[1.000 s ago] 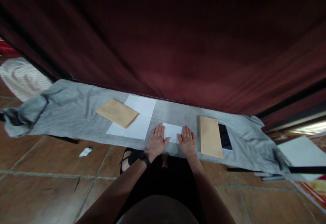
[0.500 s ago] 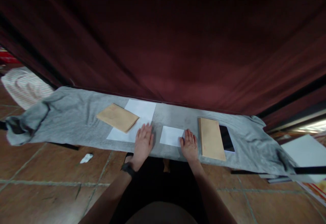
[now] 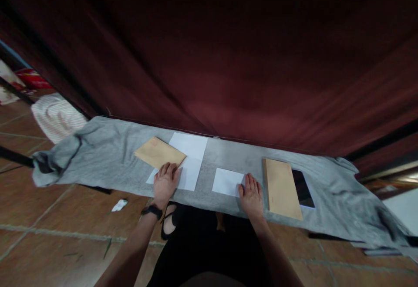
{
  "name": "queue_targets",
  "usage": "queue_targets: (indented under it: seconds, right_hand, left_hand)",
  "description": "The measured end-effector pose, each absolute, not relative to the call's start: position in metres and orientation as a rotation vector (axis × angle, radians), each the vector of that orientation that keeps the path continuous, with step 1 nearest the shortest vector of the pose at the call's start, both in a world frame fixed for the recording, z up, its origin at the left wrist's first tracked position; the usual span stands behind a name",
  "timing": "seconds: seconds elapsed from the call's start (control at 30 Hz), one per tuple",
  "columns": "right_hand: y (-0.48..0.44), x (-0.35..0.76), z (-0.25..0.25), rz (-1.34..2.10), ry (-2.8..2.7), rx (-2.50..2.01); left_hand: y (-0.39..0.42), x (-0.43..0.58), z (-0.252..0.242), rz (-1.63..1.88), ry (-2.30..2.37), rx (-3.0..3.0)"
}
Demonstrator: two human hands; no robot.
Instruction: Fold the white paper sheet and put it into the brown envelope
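A brown envelope (image 3: 160, 152) lies at a slant over a white sheet (image 3: 192, 158) on the left part of the grey cloth. My left hand (image 3: 166, 181) rests at the envelope's near edge, over the sheet, its fingers slightly apart. Right of the sheet lies a smaller folded white paper (image 3: 226, 182). My right hand (image 3: 251, 194) is flat beside it, fingers spread, the thumb by its right edge. Neither hand is wrapped around anything. A stack of brown envelopes (image 3: 283, 189) sits just right of my right hand, partly against a dark phone (image 3: 303, 188).
The grey cloth (image 3: 107, 160) covers a narrow bench. Behind it hangs a dark red curtain (image 3: 215, 91). Striped fabric (image 3: 58, 115) lies at the far left. A crumpled white tissue (image 3: 119, 205) is on the tiled floor (image 3: 78, 217).
My left hand has moved left from the white sheet to the near edge of the slanted envelope. My right hand stays by the small paper. The whole view has shifted slightly.
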State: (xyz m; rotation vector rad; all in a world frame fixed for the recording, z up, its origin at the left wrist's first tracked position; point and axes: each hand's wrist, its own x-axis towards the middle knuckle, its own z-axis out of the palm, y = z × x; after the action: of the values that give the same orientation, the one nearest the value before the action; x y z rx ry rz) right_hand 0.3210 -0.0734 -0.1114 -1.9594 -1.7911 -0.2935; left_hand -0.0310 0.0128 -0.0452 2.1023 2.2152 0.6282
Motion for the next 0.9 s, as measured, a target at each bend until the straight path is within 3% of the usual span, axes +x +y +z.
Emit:
queue_targets:
  seconds: [0.9]
  right_hand:
    - [-0.074,0.324,-0.118,-0.321,-1.818,-1.952]
  left_hand:
    - [0.048,-0.021,-0.021,-0.066,2.177,2.308]
